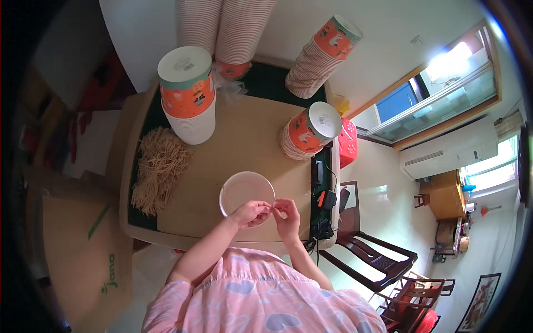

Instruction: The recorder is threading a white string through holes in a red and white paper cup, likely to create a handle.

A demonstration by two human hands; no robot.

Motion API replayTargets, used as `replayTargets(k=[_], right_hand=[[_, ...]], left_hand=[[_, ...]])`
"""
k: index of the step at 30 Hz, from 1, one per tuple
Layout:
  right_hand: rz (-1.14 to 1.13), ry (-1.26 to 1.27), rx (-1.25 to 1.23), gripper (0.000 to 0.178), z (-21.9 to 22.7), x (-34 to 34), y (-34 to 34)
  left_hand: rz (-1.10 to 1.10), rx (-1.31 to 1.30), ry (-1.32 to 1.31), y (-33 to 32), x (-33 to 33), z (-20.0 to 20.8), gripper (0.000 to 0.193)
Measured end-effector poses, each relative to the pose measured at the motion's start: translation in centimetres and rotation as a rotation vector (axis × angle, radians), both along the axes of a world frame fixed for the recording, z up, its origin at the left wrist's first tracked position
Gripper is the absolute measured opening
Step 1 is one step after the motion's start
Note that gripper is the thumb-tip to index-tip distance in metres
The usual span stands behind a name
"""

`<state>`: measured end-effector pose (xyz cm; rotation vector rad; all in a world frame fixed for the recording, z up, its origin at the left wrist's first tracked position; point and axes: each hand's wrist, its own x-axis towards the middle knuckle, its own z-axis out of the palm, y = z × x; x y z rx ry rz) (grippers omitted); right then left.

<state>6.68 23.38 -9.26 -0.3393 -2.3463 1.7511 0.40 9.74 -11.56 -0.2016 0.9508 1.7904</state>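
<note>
A white paper tub (244,191) stands mouth up near the front edge of the table. Over its near right rim my left hand (251,214) is closed in a pinch. My right hand (286,217) is pinched too, its fingertips meeting those of the left just outside the rim. Whatever lies between the fingertips is too small to make out. To the left lies a heap of beige strings (161,169).
Upside-down stacks of orange tubs stand at the left (189,105), right (311,130) and back right (322,55). Taller stacks (244,28) rise behind. Black chargers and cables (325,205) lie along the right edge. A carton (83,244) sits left, a dark chair (372,258) right.
</note>
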Motion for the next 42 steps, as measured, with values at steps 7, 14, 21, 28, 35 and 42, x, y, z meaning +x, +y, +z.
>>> replayTargets(k=[7, 14, 21, 28, 35, 42], right_hand=[[-0.183, 0.021, -0.355, 0.023, 0.5, -1.3, 0.9], [0.339, -0.074, 0.242, 0.031, 3.9, -2.1, 2.3], [0.381, -0.026, 0.287, 0.016, 3.1, -2.0, 2.6], [0.365, -0.018, 0.364, 0.010, 2.9, -1.9, 2.4], [0.273, -0.043, 0.361, 0.006, 1.4, -1.4, 1.1], [0.227, 0.115, 0.412, 0.008, 1.3, -1.9, -0.5]], left_hand=[[0.049, -0.155, 0.228, -0.4, 0.2, 0.6, 0.010], [0.055, -0.150, 0.246, -1.1, 0.1, 0.3, 0.010], [0.043, -0.191, 0.301, -0.6, 0.2, 0.7, 0.012], [0.085, -0.201, 0.378, -0.7, 0.2, 0.4, 0.016], [0.098, -0.170, 0.164, -1.9, -0.6, 0.2, 0.025], [0.177, -0.273, 0.211, -1.7, -1.2, 0.1, 0.017]])
